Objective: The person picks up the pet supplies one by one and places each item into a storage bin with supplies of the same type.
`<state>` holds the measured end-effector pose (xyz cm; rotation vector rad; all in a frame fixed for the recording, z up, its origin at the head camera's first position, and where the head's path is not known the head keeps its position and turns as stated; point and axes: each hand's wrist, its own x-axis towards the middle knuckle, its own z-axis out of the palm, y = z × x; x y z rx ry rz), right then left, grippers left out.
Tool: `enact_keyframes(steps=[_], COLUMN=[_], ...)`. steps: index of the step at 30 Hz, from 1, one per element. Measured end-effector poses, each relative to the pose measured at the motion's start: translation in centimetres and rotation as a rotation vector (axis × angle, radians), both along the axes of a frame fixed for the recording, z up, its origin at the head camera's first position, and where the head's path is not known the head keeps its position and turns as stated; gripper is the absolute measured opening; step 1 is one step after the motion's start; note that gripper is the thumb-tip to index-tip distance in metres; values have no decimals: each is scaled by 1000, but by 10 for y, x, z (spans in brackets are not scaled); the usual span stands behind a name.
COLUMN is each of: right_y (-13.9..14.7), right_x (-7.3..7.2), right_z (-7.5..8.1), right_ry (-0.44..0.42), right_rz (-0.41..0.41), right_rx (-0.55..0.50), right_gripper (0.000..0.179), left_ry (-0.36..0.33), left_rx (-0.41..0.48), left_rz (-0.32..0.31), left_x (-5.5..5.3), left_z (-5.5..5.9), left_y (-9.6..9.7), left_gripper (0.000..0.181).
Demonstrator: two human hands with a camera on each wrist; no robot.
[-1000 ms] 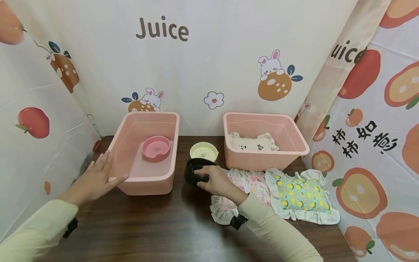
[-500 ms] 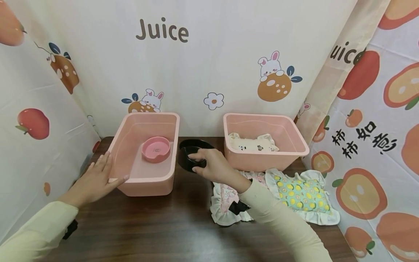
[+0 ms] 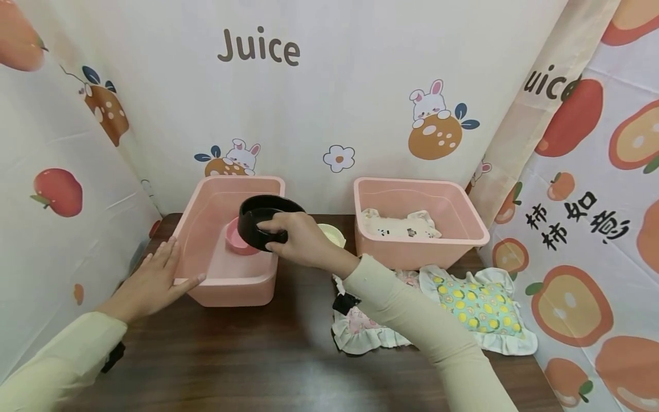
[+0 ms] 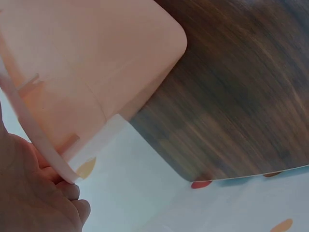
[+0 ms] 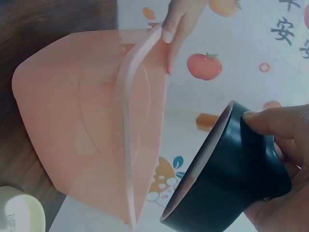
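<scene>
Taking 12 o'clock as the head view's far side, our R hand (image 3: pixel 297 239) had the blk bowl (image 3: pixel 250 220) aloft over the L bin's (image 3: pixel 231 294) 3 o'clock wall, thumb & fingers pinching the bowl's wall at approx its 4 o'clock. Our L hand (image 3: pixel 150 280) lay at the bin's 8 o'clock corner, fingers nearly straight along the rim, thumb apart. The pink dish (image 3: pixel 239 245) sat inside, partly hidden by the bowl.

Risks, as we judged: the pinch was one-sided, so a slip could've let the bowl's 10 o'clock side dip or swivel. Lowered too soon, its underside could've caught the bin's 3 o'clock rim & knocked it loose. Dropped w/o checking, it could've landed on the pink dish, since the bowl itself blocked our view. A hard bump might've shifted the bin, as the L hand's contact looked light.

Vs half a sec earlier: the bowl had been b/w the L bin & R bin (image 3: pixel 407 253), covering the yellow dish (image 3: pixel 333 234); now it'd gone twd 10 o'clock, the yellow dish partly showed, & the L hand hadn't moved noticeably.
</scene>
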<state>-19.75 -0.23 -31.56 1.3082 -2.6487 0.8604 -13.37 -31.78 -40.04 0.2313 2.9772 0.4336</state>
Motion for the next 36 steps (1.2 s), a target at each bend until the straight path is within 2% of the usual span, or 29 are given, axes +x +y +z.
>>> enact_keyframes(steps=[7, 17, 21, 25, 27, 36], right_y=[-31, -69, -85, -97, -101, -113], right_x=[-7, -15, -21, -23, -23, -24], right_z=[-6, -32, -49, -67, -73, -88], right_ry=[-36, -22, -88, -192, -217, -216], right_rz=[12, 17, 21, -18, -41, -73], right_rx=[69, 187, 166, 133, 134, 160], right_gripper=[40, 39, 39, 38, 38, 36], left_ry=[2, -4, -6, -16, -17, 9], left_rx=[-15, -28, -18, -4, -3, -13], left_rz=[-7, -13, -9, 0, -2, -1], left_x=[0, 0, 0, 2, 2, 1], left_z=[2, 2, 2, -1, -3, 0], left_y=[0, 2, 1, 1, 1, 0], left_gripper=[102, 102, 103, 104, 104, 103])
